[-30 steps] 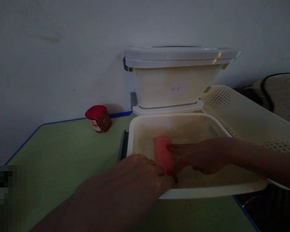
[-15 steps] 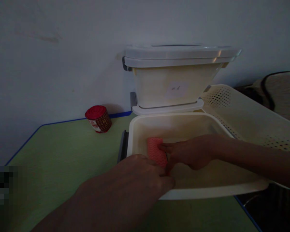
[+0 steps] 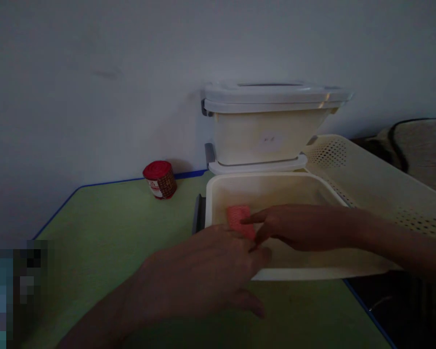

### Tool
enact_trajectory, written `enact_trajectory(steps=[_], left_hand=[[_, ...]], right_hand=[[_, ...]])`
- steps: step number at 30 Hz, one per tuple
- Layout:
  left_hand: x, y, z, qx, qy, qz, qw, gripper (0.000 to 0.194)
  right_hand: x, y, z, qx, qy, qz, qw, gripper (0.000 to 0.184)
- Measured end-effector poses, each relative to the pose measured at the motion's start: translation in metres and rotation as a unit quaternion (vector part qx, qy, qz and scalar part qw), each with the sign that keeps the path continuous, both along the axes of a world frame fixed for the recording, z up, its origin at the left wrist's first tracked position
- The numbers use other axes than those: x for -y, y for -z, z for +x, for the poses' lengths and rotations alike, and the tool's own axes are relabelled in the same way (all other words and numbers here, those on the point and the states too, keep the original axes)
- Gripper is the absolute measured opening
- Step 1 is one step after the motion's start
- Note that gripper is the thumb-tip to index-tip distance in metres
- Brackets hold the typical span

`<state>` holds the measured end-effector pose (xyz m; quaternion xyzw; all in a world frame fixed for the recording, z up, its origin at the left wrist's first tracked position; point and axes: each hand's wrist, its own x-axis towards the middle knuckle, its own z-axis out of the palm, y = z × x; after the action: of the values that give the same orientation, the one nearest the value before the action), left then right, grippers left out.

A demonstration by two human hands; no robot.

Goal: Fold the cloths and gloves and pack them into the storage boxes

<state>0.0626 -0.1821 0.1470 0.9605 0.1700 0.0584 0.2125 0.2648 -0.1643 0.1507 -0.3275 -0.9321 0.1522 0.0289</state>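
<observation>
A pink cloth with a wavy texture, rolled or folded, lies inside a cream plastic bin, toward its left side. My right hand reaches in from the right, its index finger stretched onto the cloth and its lower fingers near my left hand. Over the bin's near left corner, my left hand extends toward the cloth's near end. Its thumb is spread apart below, while its fingertips are partly hidden. Neither hand visibly wraps around the cloth.
Behind the bin stands a lidded cream box with a paper label. A red roll with a patterned wrapper sits on the green table, near the wall. To the right leans a perforated cream basket, with a beige padded object beyond.
My left thumb has spread away from its fingers, outside the bin's near rim. My right hand stays at the cloth with its index finger extended. The view has shifted slightly left.
</observation>
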Motion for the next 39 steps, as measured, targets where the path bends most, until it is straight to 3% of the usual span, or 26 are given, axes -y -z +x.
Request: enact_trajectory(steps=[2, 4, 6, 8, 11, 13, 16, 18, 21, 23, 26, 32, 39], left_hand=[[-0.003, -0.007, -0.004, -0.008, 0.023, 0.001, 1.000, 0.048], [-0.007, -0.017, -0.011, 0.000, 0.036, -0.002, 0.999, 0.052], [-0.012, -0.027, -0.024, 0.030, 0.028, -0.003, 0.999, 0.048], [-0.020, -0.036, -0.040, 0.069, -0.012, 0.000, 0.998, 0.041], [-0.048, -0.036, -0.068, 0.167, -0.124, 0.025, 0.978, 0.041], [-0.079, -0.022, -0.085, 0.295, -0.196, 0.073, 0.932, 0.059], [-0.133, 0.020, -0.105, 0.474, -0.286, 0.137, 0.822, 0.100], [-0.161, 0.056, -0.112, 0.540, -0.360, 0.099, 0.755, 0.111], [-0.179, 0.104, -0.114, 0.565, -0.467, -0.010, 0.680, 0.111], [-0.178, 0.126, -0.111, 0.553, -0.489, -0.029, 0.674, 0.111], [-0.172, 0.140, -0.109, 0.541, -0.483, -0.036, 0.688, 0.108], [-0.173, 0.141, -0.111, 0.517, -0.482, -0.025, 0.707, 0.079], [-0.164, 0.140, -0.112, 0.497, -0.478, -0.028, 0.724, 0.069]], right_hand=[[0.012, -0.009, -0.003, 0.011, -0.035, 0.046, 0.998, 0.033], [0.027, -0.015, -0.007, -0.002, -0.009, 0.182, 0.983, 0.030], [0.044, -0.019, -0.010, -0.019, 0.007, 0.312, 0.950, 0.029], [0.061, -0.023, -0.014, -0.058, 0.015, 0.377, 0.924, 0.028], [0.084, -0.021, -0.026, -0.133, -0.006, 0.390, 0.911, 0.024], [0.097, -0.013, -0.039, -0.155, -0.043, 0.363, 0.918, 0.028], [0.106, 0.015, -0.067, -0.157, -0.021, 0.295, 0.942, 0.031], [0.105, 0.039, -0.086, -0.167, -0.102, 0.257, 0.946, 0.032], [0.093, 0.074, -0.111, -0.166, -0.153, 0.238, 0.945, 0.031], [0.082, 0.092, -0.124, -0.172, -0.140, 0.231, 0.947, 0.024], [0.064, 0.112, -0.138, -0.182, -0.086, 0.171, 0.964, 0.018], [0.044, 0.128, -0.143, -0.172, -0.016, 0.041, 0.984, 0.018], [0.042, 0.124, -0.143, -0.200, -0.015, -0.032, 0.979, 0.020]])
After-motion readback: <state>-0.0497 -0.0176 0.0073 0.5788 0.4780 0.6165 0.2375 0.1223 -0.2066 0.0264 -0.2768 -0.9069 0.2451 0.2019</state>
